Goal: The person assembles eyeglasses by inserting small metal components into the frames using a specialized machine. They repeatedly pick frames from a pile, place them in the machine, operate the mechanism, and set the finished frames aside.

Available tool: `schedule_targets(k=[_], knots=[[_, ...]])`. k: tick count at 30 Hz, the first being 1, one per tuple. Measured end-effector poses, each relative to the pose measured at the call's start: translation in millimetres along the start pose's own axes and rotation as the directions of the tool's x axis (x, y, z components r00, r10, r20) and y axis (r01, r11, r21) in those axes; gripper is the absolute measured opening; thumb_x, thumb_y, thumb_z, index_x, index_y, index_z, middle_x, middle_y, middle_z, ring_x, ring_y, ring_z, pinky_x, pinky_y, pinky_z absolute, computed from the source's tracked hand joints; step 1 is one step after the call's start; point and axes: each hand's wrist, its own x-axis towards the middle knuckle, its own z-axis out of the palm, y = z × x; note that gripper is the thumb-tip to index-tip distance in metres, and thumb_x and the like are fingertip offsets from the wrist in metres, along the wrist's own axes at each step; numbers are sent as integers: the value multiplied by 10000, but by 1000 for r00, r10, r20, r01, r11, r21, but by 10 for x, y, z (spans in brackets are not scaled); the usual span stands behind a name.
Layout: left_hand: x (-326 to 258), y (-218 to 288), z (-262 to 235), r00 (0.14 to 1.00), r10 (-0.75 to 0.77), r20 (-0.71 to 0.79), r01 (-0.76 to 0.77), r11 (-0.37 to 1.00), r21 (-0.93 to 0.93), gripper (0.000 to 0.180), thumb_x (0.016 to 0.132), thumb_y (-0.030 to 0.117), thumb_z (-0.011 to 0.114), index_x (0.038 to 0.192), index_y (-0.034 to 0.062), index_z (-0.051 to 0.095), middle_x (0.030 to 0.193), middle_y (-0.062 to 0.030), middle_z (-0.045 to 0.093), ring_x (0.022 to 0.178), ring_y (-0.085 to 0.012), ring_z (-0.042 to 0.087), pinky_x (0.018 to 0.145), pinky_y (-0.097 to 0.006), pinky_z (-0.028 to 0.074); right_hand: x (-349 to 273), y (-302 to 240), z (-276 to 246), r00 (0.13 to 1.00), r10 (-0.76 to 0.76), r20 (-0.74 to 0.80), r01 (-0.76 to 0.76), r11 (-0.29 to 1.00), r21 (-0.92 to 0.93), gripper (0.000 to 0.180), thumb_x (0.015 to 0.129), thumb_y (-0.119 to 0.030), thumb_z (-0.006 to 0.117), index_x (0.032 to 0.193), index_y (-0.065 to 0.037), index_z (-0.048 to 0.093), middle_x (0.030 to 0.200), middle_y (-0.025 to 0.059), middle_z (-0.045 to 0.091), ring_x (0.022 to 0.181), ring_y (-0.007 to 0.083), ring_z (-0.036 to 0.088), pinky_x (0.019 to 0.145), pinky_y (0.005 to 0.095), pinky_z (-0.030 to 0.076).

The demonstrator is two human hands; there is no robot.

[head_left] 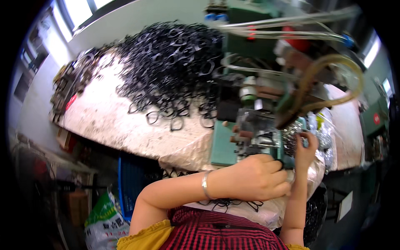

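- The left hand (260, 177) is curled shut, its fingertips (280, 166) pinching a small dark piece (281, 161) at the front of the machine (254, 125); the piece is mostly hidden in the grip, so its shape cannot be told.
- A silver bangle (204, 185) sits on the left wrist, behind the grip.
- The right hand (306, 148) is raised just right of the left grip, fingers bent, thumb and forefinger closed near the machine's side; whether they have hold of anything cannot be told.
- The machine's green base (222, 143) lies directly ahead of the left grip, with clamps and metal parts above it.
- A yellowish hose (333, 83) loops above and to the right of both hands.
- A big heap of black loops (175, 62) lies well away, up and to the left of the grips, on the pale covered table (116, 121).
- A few black loops (227, 203) lie just under the left forearm, at the table's near edge.
- A pile of shiny silver pieces (323, 139) sits just right of the right hand.
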Motion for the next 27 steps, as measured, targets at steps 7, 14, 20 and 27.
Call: schedule_targets(k=[7, 14, 20, 27], knots=[[-123, 11, 145, 999, -8, -51, 10, 999, 37, 127, 724, 196, 611, 738, 92, 540, 788, -67, 589, 674, -175, 560, 560, -282, 431, -29, 109, -62, 984, 135, 116, -154, 974, 168, 86, 911, -63, 596, 958, -2, 634, 878, 37, 643, 848, 132, 578, 809, 281, 462], [-385, 144, 145, 974, -99, -204, 100, 995, -6, 149, 838, 185, 591, 909, 61, 635, 970, -138, 655, 862, -229, 612, 761, -353, 527, -140, 62, -13, 968, 228, 101, -248, 921, 299, 90, 896, -33, 631, 983, -12, 642, 886, 10, 640, 785, 76, 561, 736, 224, 459], [-1286, -343, -332, 568, -620, -541, 785, 606, 128, 321, 817, 79, 712, 1115, 1, 619, 1083, -145, 636, 974, -265, 595, 903, -398, 477, -303, 101, -42, 932, 314, 179, -361, 809, 463, 130, 893, -12, 644, 1022, -12, 661, 922, 8, 655, 825, 74, 589, 770, 204, 470], [-1409, -910, 96, 469, -792, -390, 864, 504, 15, 524, 789, 121, 748, 1262, 28, 542, 1222, -157, 575, 1151, -338, 523, 1009, -397, 410, -150, -252, 194, 952, 245, 184, -306, 788, 534, 168, 922, -21, 625, 1077, 28, 663, 985, 52, 687, 896, 102, 622, 821, 234, 478]])
